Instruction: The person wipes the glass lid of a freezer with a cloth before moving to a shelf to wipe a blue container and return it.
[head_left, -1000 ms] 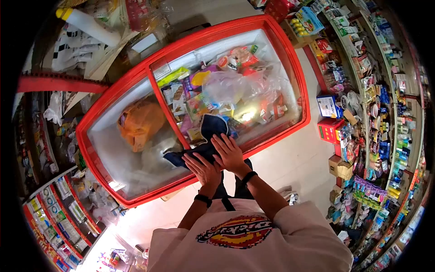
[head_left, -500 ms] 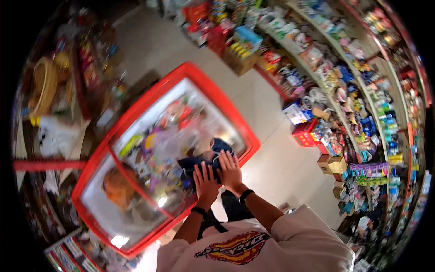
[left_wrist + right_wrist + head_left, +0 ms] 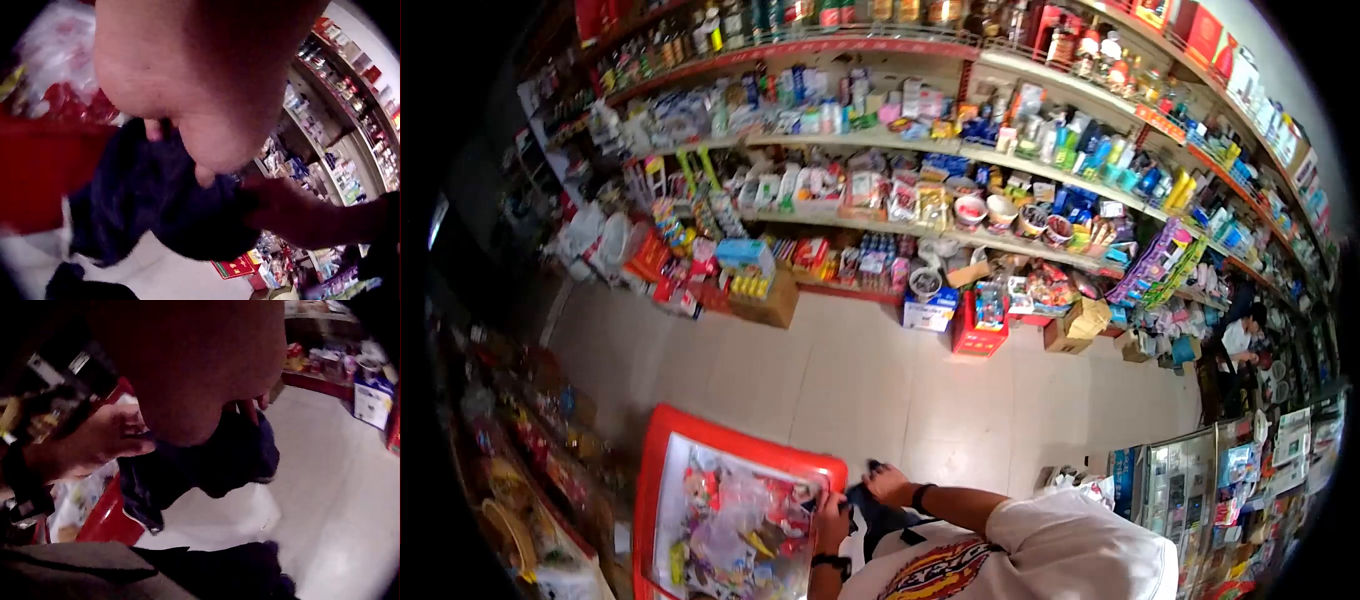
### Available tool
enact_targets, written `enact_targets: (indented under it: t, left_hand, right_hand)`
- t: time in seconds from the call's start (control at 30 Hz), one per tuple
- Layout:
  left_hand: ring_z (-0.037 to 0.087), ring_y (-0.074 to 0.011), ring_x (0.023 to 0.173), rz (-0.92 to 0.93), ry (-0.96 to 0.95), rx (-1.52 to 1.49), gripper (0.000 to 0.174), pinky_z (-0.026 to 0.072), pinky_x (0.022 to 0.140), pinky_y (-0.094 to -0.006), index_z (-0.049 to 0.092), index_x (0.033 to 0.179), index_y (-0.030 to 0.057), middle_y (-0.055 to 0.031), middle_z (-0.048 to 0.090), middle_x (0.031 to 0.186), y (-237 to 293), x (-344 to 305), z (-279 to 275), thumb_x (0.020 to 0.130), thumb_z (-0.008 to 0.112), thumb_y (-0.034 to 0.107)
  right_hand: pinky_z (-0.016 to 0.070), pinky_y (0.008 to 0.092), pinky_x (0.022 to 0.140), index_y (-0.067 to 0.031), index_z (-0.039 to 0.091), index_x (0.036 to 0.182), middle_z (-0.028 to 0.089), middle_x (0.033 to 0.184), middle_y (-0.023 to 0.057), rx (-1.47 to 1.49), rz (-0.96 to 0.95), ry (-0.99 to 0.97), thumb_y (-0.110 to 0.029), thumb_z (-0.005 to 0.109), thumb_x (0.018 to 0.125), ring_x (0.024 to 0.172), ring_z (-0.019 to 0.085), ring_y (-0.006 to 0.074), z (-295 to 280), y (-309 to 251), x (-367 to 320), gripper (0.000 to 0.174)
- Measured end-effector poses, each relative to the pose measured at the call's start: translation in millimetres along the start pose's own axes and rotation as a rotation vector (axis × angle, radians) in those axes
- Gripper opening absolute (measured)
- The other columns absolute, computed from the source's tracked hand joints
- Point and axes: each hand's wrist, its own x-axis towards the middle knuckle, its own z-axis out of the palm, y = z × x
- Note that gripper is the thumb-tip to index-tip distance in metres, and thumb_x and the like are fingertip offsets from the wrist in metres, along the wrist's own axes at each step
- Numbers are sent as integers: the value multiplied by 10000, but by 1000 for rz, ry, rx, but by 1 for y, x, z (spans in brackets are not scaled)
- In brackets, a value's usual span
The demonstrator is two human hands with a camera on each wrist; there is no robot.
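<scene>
Cloth [image 3: 162, 194]: moved off freezer [image 3: 745, 446] top since 1 s ago; we now have it hanging beside the red rim.
Left hand [image 3: 831, 523]: we grip cloth, freezer side.
Right hand [image 3: 887, 485]: we grip its far side.

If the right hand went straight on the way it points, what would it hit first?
Beyond the dark blue cloth that the right hand holds, probably the red freezer rim, near its corner; height is unclear, so it might pass above.
</scene>
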Motion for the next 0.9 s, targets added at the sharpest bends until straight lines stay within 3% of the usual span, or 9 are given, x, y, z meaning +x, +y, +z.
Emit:
enact_targets:
  t: [0.13, 0.2, 0.23, 0.27, 0.33, 0.37, 0.53, 0.67, 0.9]
  left_hand:
    - [691, -204, 810, 8, -419, -153, 235, 544, 736, -376, 725, 1029, 48, -102, 716, 856, -9, 22, 20, 861, 883, 89]
    - [732, -269, 902, -162, -562, -187, 331, 581, 818, -404, 700, 1076, 36, -129, 732, 930, 9, 44, 30, 835, 901, 143]
    - [749, -340, 992, -196, -555, -155, 388, 594, 878, -442, 712, 1116, 49, -158, 750, 1029, 20, 59, 41, 829, 905, 226]
    - [740, -336, 939, 137, -578, 26, 515, 578, 826, -479, 632, 1356, 43, -156, 819, 1075, -3, 83, 72, 983, 810, 351]
    - [743, -324, 958, 206, -702, -41, 412, 572, 850, -462, 690, 1283, 55, -163, 816, 1089, -7, 144, 106, 978, 783, 316]
    - [746, -311, 978, 221, -809, -116, 320, 566, 873, -445, 748, 1210, 67, -170, 814, 1102, -2, 165, 125, 973, 757, 282]
    - [687, -393, 1187, 562, -924, 280, 519, 563, 1023, -480, 739, 1224, 77, -148, 690, 1234, 150, 318, 99, 794, 901, 316]
    - [663, -368, 1206, 897, -1007, 353, 497, 545, 1025, -488, 722, 1199, 93, -117, 663, 1242, 259, 407, 98, 802, 897, 335]
    - [622, -383, 1228, 1222, -953, 348, 558, 503, 1047, -517, 649, 1230, 42, -148, 652, 1243, 389, 436, 212, 860, 853, 406]
  right_hand:
    - [572, 553, 912, -69, 692, 1161, 767, 1023, 246, 355, 41, -278, -319, 706, 959, 1001, 738, 460, -48, 65, -46, 322]
    - [569, 564, 895, -64, 701, 1075, 753, 1015, 237, 401, -16, -245, -277, 685, 966, 986, 714, 480, -56, 96, -65, 240]
    - [566, 557, 892, -45, 688, 1003, 741, 1039, 236, 520, 6, -182, -252, 695, 944, 1002, 705, 470, -53, 111, -75, 215]
    - [563, 549, 889, -26, 676, 931, 729, 1064, 234, 638, 29, -115, -227, 705, 921, 1017, 695, 461, -58, 125, -82, 203]
    - [560, 523, 892, 3, 612, 793, 700, 1170, 251, 704, -71, -57, -178, 743, 852, 1092, 675, 439, -84, 157, -96, 232]
    - [547, 491, 882, 26, 570, 744, 683, 1253, 266, 702, -148, 337, -154, 775, 798, 1149, 661, 430, -87, 165, -103, 278]
    - [533, 449, 793, 14, 602, 773, 719, 1157, 237, 936, 141, 264, -195, 796, 863, 971, 690, 407, -139, 227, -112, 299]
    - [534, 460, 745, -28, 699, 871, 700, 885, 190, 758, 509, 188, -505, 738, 1023, 817, 675, 372, -191, 242, -139, 502]
    - [565, 469, 827, -10, 756, 936, 718, 962, 168, 476, 649, 601, -327, 725, 1021, 897, 706, 391, -200, 312, -222, 330]
